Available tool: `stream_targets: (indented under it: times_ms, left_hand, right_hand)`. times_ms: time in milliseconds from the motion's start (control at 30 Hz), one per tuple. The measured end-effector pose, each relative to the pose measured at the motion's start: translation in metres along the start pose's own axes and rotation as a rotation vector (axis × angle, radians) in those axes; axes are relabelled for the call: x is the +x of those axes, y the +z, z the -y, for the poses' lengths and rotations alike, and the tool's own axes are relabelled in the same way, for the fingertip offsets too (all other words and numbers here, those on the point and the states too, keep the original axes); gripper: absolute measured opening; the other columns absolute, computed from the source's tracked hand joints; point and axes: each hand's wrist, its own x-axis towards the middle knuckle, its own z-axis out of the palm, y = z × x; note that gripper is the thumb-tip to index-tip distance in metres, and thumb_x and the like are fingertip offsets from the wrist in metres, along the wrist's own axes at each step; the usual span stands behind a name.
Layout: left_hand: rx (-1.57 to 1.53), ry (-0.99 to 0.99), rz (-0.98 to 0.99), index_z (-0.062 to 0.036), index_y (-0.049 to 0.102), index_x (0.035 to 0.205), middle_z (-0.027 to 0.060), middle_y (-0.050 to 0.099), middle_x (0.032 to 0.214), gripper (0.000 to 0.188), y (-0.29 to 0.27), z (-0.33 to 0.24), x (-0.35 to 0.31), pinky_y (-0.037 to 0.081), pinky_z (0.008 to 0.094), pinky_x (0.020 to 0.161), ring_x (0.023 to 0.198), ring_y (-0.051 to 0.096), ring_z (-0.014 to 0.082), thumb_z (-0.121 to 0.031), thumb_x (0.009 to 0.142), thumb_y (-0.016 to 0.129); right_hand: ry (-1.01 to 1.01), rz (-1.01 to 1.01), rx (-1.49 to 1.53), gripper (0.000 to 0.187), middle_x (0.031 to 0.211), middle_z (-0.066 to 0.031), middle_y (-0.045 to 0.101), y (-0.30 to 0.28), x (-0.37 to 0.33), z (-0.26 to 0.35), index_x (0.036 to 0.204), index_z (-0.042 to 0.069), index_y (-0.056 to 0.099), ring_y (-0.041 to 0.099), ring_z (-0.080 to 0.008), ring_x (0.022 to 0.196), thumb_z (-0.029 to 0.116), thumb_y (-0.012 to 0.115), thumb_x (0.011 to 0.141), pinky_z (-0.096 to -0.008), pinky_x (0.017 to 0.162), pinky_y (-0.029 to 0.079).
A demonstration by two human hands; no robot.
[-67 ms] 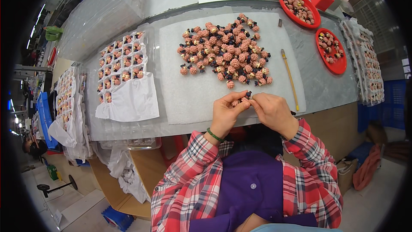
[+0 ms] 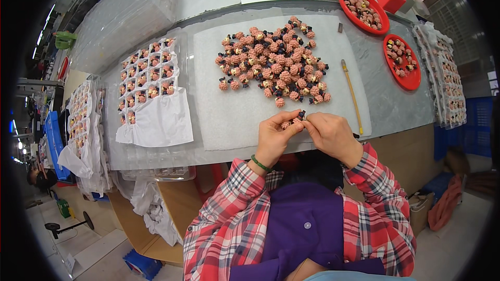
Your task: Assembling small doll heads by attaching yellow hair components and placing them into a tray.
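Observation:
Close to the table's front edge, my left hand (image 2: 274,133) pinches a small figurine (image 2: 297,121) with a pink, bumpy, curly head and dark parts. My right hand (image 2: 334,134) meets it from the other side, thumb and fingers closed at the figurine's edge. The fingers partly cover it, and I cannot tell whether a second one is in the grip. Just beyond my hands, a heap of similar figurines (image 2: 276,65) lies on a white foam mat (image 2: 224,130). A thin yellow stick-like tool (image 2: 352,96) rests on the mat's right side.
At left, a compartment tray (image 2: 180,57) holds rows of figurines, partly covered by white paper (image 2: 159,122). Stacked clear plastic trays (image 2: 125,15) stand behind it. Two red dishes (image 2: 384,25) of figurines sit at far right, beside more filled trays (image 2: 441,75).

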Motion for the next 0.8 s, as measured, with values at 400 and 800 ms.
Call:
stream_targets:
  times_ms: [400,800]
  left_hand:
    - [-0.007,-0.017,-0.009,0.006,0.058,0.109,0.0049,0.062,0.09,0.029,0.0023,-0.0034,-0.0006,0.049,0.0208,0.075,0.079,0.058,0.008,0.004,0.08,0.062]
    - [-0.014,-0.008,-0.015,0.0062,0.057,0.109,0.0049,0.062,0.09,0.03,-0.0006,0.0008,0.0,0.049,0.0197,0.073,0.079,0.057,0.0072,0.004,0.08,0.063]
  right_hand:
    - [0.034,-0.075,0.004,0.008,0.066,-0.0122,0.055,0.0087,-0.0045,0.0022,0.079,0.003,0.055,0.056,-0.031,0.058,0.008,0.06,0.081,-0.0386,0.05,0.043]
    - [-0.015,-0.015,0.006,0.008,0.066,-0.0121,0.055,0.0042,-0.0018,0.0009,0.08,0.002,0.055,0.056,-0.0307,0.058,0.009,0.06,0.081,-0.0385,0.05,0.044]
